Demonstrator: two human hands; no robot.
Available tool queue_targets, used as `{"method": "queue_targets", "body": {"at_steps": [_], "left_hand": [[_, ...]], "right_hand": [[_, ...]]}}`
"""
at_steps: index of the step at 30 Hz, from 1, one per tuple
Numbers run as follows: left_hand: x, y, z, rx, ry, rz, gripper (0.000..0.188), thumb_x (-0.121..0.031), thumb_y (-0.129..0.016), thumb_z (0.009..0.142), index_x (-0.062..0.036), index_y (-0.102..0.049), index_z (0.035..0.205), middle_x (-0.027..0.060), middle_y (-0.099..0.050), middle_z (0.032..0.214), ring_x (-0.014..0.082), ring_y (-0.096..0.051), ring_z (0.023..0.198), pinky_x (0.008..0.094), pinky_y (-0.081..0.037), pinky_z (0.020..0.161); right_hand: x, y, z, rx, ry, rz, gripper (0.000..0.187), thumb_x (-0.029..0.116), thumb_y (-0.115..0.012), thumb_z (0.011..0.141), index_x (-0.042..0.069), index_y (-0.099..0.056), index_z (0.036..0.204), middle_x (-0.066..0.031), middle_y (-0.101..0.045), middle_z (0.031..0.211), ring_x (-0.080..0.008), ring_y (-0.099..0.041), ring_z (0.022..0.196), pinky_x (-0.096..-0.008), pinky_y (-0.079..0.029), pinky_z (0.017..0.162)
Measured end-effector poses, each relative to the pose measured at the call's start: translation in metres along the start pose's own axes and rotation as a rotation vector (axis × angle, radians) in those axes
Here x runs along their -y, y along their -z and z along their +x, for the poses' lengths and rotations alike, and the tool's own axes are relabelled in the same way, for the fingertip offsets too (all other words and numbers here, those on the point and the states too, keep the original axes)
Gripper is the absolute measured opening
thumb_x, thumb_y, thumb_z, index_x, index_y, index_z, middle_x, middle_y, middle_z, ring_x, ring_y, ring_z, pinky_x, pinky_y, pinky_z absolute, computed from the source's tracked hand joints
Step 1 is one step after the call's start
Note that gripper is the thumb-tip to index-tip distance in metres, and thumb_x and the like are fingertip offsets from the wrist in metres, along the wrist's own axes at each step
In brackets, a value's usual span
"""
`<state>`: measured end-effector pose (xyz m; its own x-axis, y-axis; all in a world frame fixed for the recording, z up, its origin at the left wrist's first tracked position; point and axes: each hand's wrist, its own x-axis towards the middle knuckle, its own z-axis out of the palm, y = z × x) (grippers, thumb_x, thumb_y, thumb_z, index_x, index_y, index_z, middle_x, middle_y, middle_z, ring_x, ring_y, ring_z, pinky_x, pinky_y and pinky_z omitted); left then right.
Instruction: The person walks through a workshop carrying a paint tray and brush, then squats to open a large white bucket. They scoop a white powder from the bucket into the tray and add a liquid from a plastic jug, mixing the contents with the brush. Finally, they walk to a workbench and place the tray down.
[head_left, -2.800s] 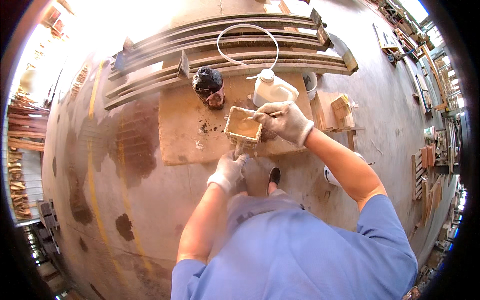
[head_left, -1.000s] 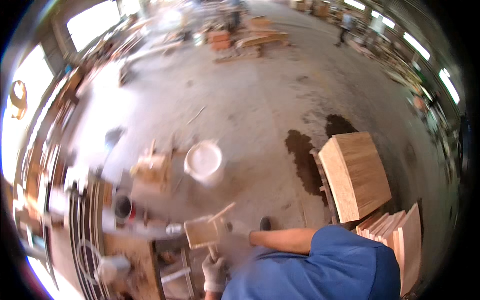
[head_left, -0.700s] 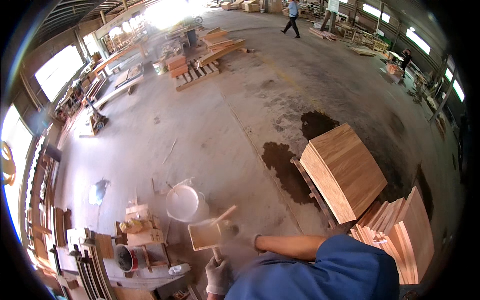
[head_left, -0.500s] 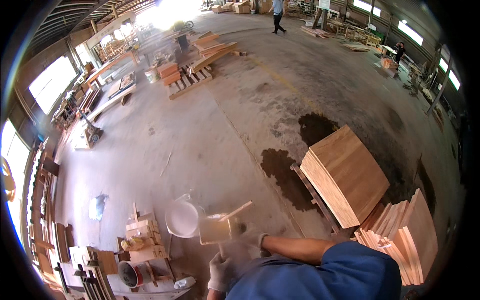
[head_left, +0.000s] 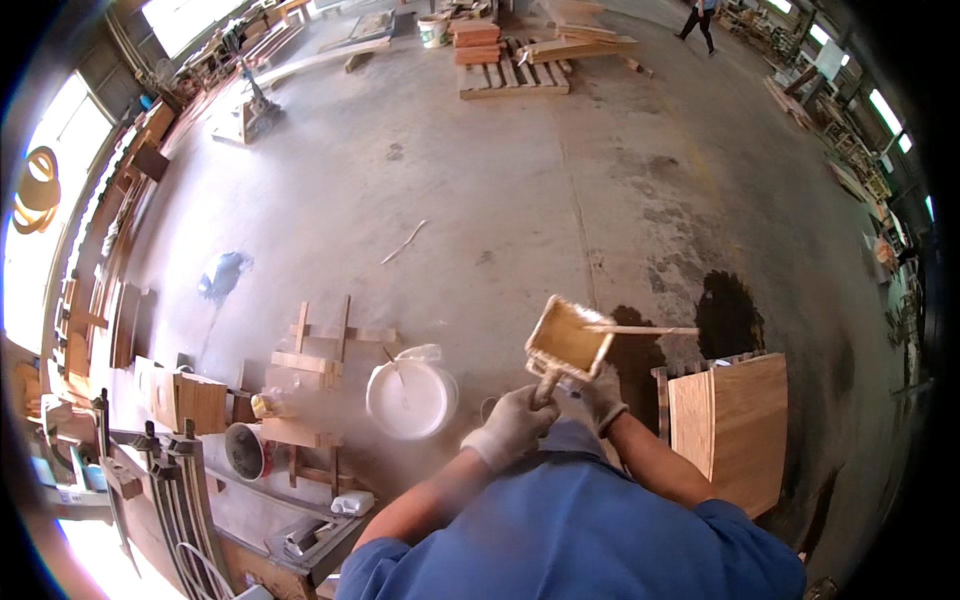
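In front of my body, both gloved hands hold a square open container with pale, crusted rims and a yellowish inside. My left hand is closed around its short handle, which points back toward me. Against the container's near right side is my right hand, its fingers closed and partly hidden. A thin wooden stick leans out over the right rim. To the left on the floor stands a round white bucket with a thin stick on it. It is apart from both hands.
Stacked wooden panels stand close on my right. At left are wooden blocks and slats, a tipped dark bucket and a clamp rack. A loaded pallet lies ahead; a person walks far right.
My view has swung left, so the pallet appears farther right. Both hands and the container have moved right, away from the white bucket, and the container now shows its inside more.
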<state>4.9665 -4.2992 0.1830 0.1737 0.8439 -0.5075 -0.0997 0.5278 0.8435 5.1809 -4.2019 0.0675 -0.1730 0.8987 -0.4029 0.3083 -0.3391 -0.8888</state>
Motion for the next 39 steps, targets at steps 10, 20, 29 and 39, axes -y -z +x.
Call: {"method": "queue_targets", "body": {"at_steps": [10, 20, 29, 39], "left_hand": [[-0.139, 0.079, 0.164, -0.169, 0.011, -0.048, 0.015, -0.021, -0.067, 0.101, -0.0069, -0.063, 0.099, -0.0009, -0.06, 0.076, 0.0085, -0.054, 0.06, 0.0275, -0.044, 0.051], [-0.167, 0.193, 0.265, -0.518, -0.376, 0.204, 0.013, -0.016, -0.071, 0.099, -0.0036, -0.07, 0.101, -0.0016, -0.064, 0.079, 0.008, -0.057, 0.06, 0.0263, -0.046, 0.054], [-0.241, 0.363, 0.327, -0.573, -0.25, -0.011, 0.011, -0.014, -0.072, 0.097, -0.0036, -0.07, 0.1, 0.0011, -0.064, 0.075, 0.0106, -0.058, 0.058, 0.0265, -0.046, 0.05], [-0.331, 0.59, 0.35, -0.579, 0.003, -0.182, 0.013, -0.013, -0.072, 0.094, -0.0032, -0.068, 0.101, 0.0042, -0.06, 0.07, 0.014, -0.054, 0.047, 0.0291, -0.045, 0.041]], "right_hand": [[0.079, -0.018, 0.239, 0.174, -0.036, 0.336, 0.053, 0.017, -0.087, 0.087, -0.002, -0.064, 0.13, -0.0066, -0.076, 0.108, -0.0153, -0.071, 0.088, -0.0317, -0.059, 0.074], [0.242, -0.104, 0.412, 0.54, 0.104, -0.247, 0.029, 0.032, -0.081, 0.093, 0.007, -0.078, 0.107, -0.0069, -0.077, 0.093, -0.0154, -0.068, 0.082, -0.0369, -0.056, 0.072], [0.315, -0.248, 0.539, 0.424, 0.007, -0.224, 0.049, 0.033, -0.085, 0.083, 0.003, -0.073, 0.121, -0.0172, -0.077, 0.116, -0.024, -0.072, 0.107, -0.0377, -0.056, 0.092], [0.459, -0.419, 0.632, 0.496, -0.118, -0.241, 0.042, 0.037, -0.083, 0.09, 0.002, -0.074, 0.113, -0.0069, -0.075, 0.109, -0.014, -0.069, 0.099, -0.0292, -0.056, 0.083]]}}
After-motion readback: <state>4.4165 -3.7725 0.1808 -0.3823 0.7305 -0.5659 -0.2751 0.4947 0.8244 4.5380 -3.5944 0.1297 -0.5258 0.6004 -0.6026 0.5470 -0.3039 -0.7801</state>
